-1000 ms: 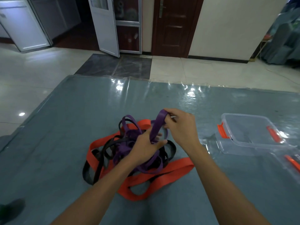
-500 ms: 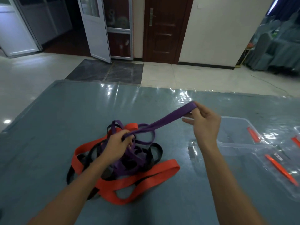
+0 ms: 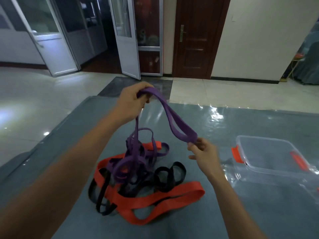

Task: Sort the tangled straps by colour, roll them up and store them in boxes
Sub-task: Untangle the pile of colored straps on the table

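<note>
Left hand fingers curl round the purple strap; right hand fingertips pinch its loop

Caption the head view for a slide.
Left hand and right hand hold a purple strap above the tangled orange strap and black strap, beside a clear box.

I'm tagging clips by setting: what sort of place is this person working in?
Likely an indoor hall or lobby, not a workshop: glossy tiled floor, dark wooden door, white-framed glass doors. The left hand and right hand hold a purple strap above a grey table.
</note>
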### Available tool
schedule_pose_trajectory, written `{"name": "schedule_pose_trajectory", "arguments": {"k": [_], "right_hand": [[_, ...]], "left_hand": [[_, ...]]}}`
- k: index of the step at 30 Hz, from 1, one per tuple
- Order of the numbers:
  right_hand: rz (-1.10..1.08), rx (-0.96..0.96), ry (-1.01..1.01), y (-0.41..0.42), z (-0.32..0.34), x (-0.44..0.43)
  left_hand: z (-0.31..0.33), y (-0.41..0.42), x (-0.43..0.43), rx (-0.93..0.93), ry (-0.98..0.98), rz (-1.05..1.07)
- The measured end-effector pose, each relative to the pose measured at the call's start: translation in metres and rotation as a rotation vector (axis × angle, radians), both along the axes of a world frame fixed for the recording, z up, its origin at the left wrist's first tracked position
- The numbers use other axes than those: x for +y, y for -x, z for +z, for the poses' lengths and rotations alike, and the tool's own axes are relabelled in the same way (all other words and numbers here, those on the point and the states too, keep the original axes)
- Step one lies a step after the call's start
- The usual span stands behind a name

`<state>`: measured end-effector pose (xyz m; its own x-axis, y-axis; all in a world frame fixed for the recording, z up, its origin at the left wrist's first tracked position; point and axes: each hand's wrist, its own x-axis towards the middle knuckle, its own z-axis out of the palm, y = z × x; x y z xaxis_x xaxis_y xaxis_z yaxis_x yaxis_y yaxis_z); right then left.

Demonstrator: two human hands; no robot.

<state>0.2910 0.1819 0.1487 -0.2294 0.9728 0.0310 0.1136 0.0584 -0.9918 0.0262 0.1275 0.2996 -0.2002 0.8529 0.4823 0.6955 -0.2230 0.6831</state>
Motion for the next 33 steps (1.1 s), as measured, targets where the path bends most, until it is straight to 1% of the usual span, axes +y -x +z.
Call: {"name": "schedule_pose_trajectory", "arguments": {"k": [4, 7, 10, 14, 17, 19, 21, 22, 24, 27, 33], "right_hand": [[0.158, -0.053, 0.014, 0.008, -0.006, -0.002], [0.205, -0.076, 0.05, 0.021, -0.023, -0.007], [0.26, -0.104, 0.056, 0.046, -0.04, -0.015], [0.398, -0.179, 0.032, 0.086, -0.065, -0.03], [0.489, -0.31, -0.06, 0.113, -0.081, -0.038], [0.534, -0.422, -0.195, 0.131, -0.087, -0.042], [0.61, -0.471, -0.326, 0.148, -0.094, -0.043], [0.656, -0.497, -0.361, 0.156, -0.098, -0.042], [0.733, -0.636, -0.383, 0.17, -0.108, -0.04], [0.796, -0.84, -0.378, 0.184, -0.122, -0.033], [0.869, -1.033, -0.398, 0.199, -0.141, -0.026]], "left_hand": [[-0.009, 0.0, -0.027, 0.041, 0.063, 0.041], [-0.028, 0.014, -0.06, 0.041, 0.097, 0.115], [-0.053, 0.031, -0.096, 0.071, 0.207, 0.18], [-0.098, 0.058, -0.143, 0.133, 0.36, 0.255], [-0.131, 0.076, -0.175, 0.131, 0.5, 0.292], [-0.154, 0.084, -0.191, 0.121, 0.602, 0.329], [-0.18, 0.092, -0.202, 0.16, 0.718, 0.355], [-0.192, 0.094, -0.206, 0.165, 0.788, 0.367], [-0.217, 0.099, -0.214, 0.147, 0.913, 0.383], [-0.249, 0.104, -0.219, 0.102, 1.029, 0.376], [-0.28, 0.106, -0.211, 0.136, 1.181, 0.305]]}}
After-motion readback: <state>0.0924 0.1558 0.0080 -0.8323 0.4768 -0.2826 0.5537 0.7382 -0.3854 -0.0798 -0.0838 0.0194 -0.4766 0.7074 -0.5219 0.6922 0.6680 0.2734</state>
